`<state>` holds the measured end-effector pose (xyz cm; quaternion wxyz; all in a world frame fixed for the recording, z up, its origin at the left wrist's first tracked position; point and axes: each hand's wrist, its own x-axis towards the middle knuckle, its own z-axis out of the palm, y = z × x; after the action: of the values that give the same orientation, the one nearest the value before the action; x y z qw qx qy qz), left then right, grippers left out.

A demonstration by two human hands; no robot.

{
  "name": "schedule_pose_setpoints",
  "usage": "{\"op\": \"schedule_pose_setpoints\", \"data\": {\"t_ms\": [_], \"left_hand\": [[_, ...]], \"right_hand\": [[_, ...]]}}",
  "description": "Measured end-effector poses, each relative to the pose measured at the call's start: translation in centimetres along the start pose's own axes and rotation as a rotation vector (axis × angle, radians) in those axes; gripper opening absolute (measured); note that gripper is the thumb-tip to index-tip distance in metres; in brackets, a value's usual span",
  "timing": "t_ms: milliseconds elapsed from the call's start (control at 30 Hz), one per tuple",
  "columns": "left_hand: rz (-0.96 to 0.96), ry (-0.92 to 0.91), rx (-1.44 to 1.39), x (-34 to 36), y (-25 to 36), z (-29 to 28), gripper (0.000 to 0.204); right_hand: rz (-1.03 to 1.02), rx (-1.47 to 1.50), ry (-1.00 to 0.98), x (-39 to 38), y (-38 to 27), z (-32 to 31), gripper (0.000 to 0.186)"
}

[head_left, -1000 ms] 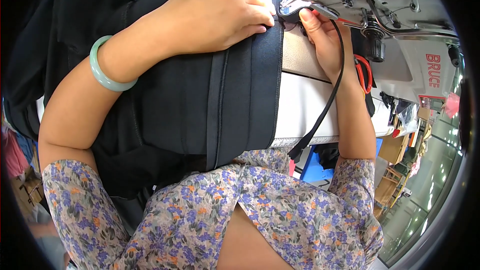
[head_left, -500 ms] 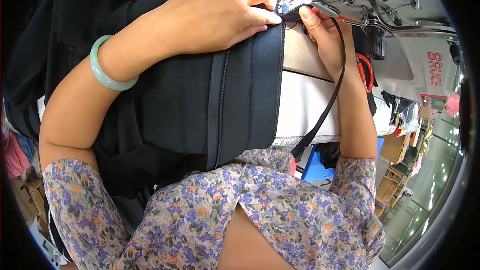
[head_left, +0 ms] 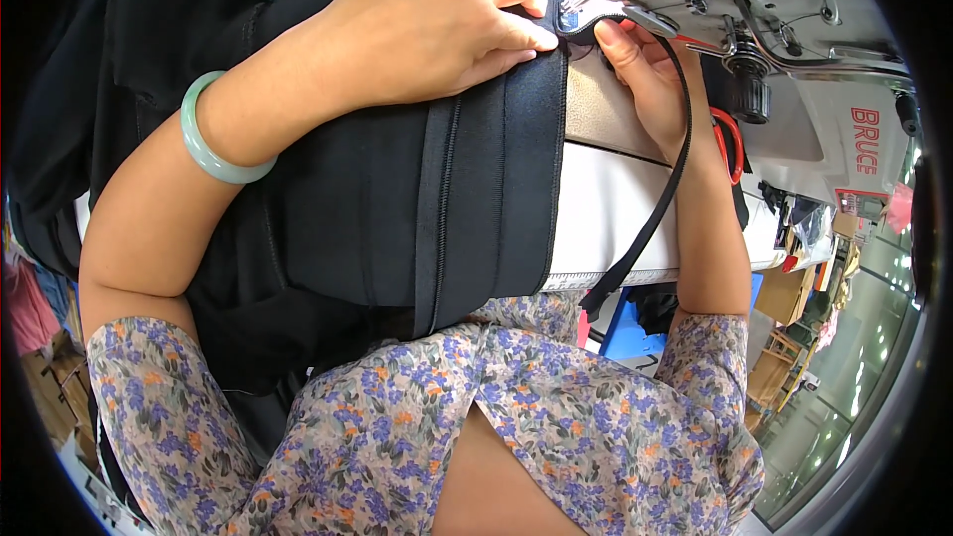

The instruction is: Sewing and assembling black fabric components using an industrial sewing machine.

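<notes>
A black garment (head_left: pixel 328 218) lies spread over the sewing machine bed, with its stitched edge running up to the presser foot (head_left: pixel 578 8). My left hand (head_left: pixel 437 30) rests on this cloth just left of the foot, its bent fingers closed on the edge. A narrow black zipper tape (head_left: pixel 650 228) with a finely toothed edge bends round at the foot. Right of the foot, my right hand (head_left: pixel 650 79) pinches that tape between thumb and fingers. From there its loose end hangs down past my wrist to the table edge. The needle point cannot be made out.
The white machine head (head_left: pixel 794 109) with its tension knob (head_left: pixel 749 94) stands close to my right hand. Red-handled scissors (head_left: pixel 733 144) lie behind my right wrist. A measuring strip (head_left: pixel 566 281) runs along the white table's front edge. Something blue (head_left: pixel 630 333) is below.
Both hands keep nearly the same place. The garment's edge and the hanging zipper tape have shifted very slightly to the right.
</notes>
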<state>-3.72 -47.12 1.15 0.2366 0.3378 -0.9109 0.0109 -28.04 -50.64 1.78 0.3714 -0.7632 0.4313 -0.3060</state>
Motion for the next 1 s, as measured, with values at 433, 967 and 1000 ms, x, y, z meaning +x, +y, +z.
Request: {"op": "schedule_pose_setpoints", "data": {"t_ms": [433,967,1000], "left_hand": [[0.07,0.099,-0.133,-0.1,-1.1,0.8,0.017],[0.149,0.102,-0.082,0.3,-0.3,0.5,0.015],[0.114,0.11,-0.092,0.4,-0.1,0.6,0.016]], "right_hand": [[-0.539,-0.689,-0.119,-1.6,-2.1,-0.2,0.022],[-0.639,-0.806,-0.132,-2.1,-2.2,-0.1,0.023],[-0.631,-0.815,-0.126,-2.2,-2.2,-0.1,0.022]]}}
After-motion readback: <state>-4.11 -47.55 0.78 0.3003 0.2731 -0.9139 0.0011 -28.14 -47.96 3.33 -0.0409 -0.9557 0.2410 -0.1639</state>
